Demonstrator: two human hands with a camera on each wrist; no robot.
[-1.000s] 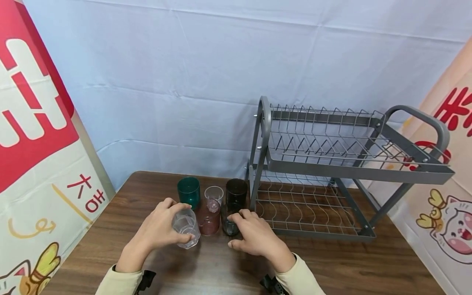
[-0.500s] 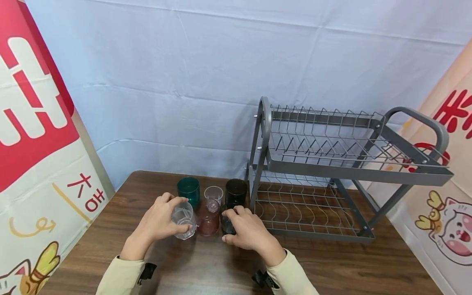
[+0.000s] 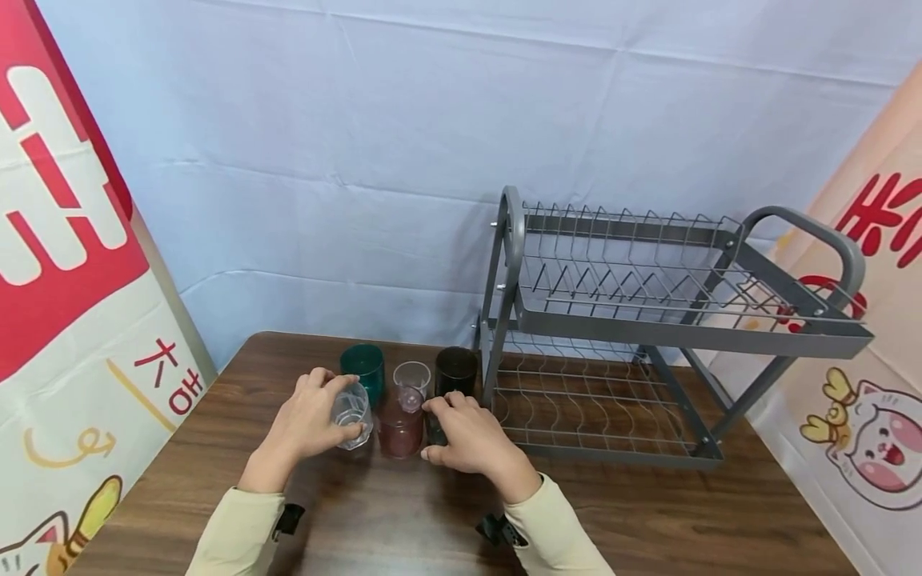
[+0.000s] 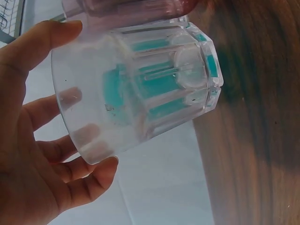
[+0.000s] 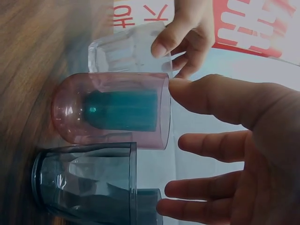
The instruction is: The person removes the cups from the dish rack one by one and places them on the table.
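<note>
My left hand (image 3: 301,426) grips a clear faceted glass (image 4: 140,82) near its rim, thumb on one side and fingers on the other. The glass stands at the left end of the front row, close against a pink round-bottomed glass (image 3: 400,438). My right hand (image 3: 471,436) is at the right of the pink glass, its thumb tip right at that rim in the right wrist view. Its fingers (image 5: 211,145) are spread and relaxed, holding nothing. A dark grey faceted glass (image 5: 84,180) stands beside the pink one, partly hidden under this hand in the head view.
Behind the front row stand a green glass (image 3: 362,366), a small clear glass (image 3: 413,374) and a black glass (image 3: 456,366). A grey two-tier dish rack (image 3: 684,324) stands to their right on the wooden table (image 3: 403,520). A pale cloth (image 3: 324,160) hangs behind.
The left hand has brought the clear glass slightly back and more upright beside the pink glass. The right hand has moved left, from the dark glass toward the pink one.
</note>
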